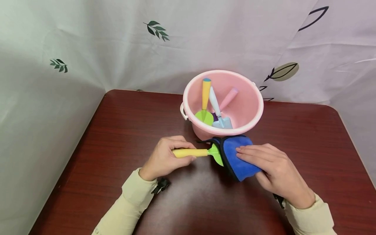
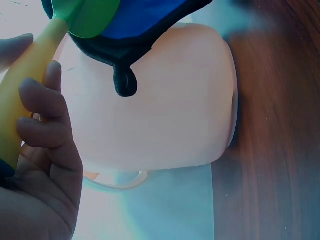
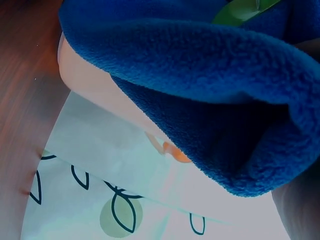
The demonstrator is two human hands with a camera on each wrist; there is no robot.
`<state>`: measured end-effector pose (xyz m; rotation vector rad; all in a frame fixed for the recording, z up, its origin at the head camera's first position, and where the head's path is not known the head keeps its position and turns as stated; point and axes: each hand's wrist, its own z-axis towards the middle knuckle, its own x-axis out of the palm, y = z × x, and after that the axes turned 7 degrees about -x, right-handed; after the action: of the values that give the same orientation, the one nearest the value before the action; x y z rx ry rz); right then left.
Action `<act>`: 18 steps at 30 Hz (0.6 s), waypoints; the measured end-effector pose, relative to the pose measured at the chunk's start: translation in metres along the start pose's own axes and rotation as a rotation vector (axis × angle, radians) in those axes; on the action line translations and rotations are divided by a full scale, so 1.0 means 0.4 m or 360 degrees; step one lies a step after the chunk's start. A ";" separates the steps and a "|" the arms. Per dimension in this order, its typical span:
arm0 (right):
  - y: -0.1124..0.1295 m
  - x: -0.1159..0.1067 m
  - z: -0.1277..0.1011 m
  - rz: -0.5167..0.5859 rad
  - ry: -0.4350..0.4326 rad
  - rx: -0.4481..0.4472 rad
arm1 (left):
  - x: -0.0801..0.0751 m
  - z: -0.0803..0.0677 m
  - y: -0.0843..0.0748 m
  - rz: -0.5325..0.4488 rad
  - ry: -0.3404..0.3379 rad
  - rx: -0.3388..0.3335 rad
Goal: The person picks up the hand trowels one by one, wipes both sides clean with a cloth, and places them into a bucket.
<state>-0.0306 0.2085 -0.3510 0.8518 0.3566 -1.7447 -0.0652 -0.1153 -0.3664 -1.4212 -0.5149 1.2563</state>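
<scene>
My left hand (image 1: 167, 156) grips the yellow handle of a toy shovel (image 1: 192, 152) with a green blade (image 1: 216, 153). A blue cloth (image 1: 238, 156) is folded over that blade, and my right hand (image 1: 264, 163) holds the cloth around it, fingers lying on top. In the left wrist view the yellow handle (image 2: 30, 75) runs through my fingers (image 2: 42, 115) to the green blade (image 2: 92, 15) under the blue cloth (image 2: 145, 17). The right wrist view is filled by the blue cloth (image 3: 200, 85) with a sliver of green blade (image 3: 240, 11).
A pink bucket (image 1: 252, 114) stands just behind my hands on the dark wooden table (image 1: 117, 130). In it are a yellow-handled green shovel (image 1: 205, 98), a light blue tool (image 1: 217, 111) and a pink handle (image 1: 229, 98). A leaf-print curtain (image 1: 88, 49) encloses the table.
</scene>
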 end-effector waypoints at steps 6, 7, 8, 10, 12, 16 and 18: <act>-0.003 -0.001 -0.002 -0.0004 -0.0018 -0.0002 | -0.015 -0.001 -0.005 0.0038 0.0001 -0.0006; -0.004 -0.001 -0.002 -0.0006 -0.0018 -0.0001 | -0.018 -0.001 -0.006 0.0041 -0.0003 -0.0010; -0.004 -0.002 -0.003 -0.0008 -0.0019 -0.0001 | -0.020 -0.001 -0.007 0.0042 -0.0007 -0.0013; -0.006 -0.003 -0.004 -0.0006 -0.0018 0.0000 | -0.025 -0.003 -0.008 0.0034 -0.0008 -0.0019; -0.007 -0.004 -0.005 -0.0005 -0.0009 0.0002 | -0.030 -0.002 -0.008 0.0036 -0.0011 -0.0021; -0.009 -0.007 -0.007 -0.0010 0.0000 0.0003 | -0.039 -0.004 -0.009 0.0048 -0.0017 -0.0018; -0.011 -0.007 -0.008 -0.0013 0.0000 0.0000 | -0.045 -0.005 -0.009 0.0050 -0.0024 -0.0022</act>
<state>-0.0330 0.2140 -0.3518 0.8512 0.3607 -1.7521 -0.0682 -0.1304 -0.3565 -1.4370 -0.5140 1.2914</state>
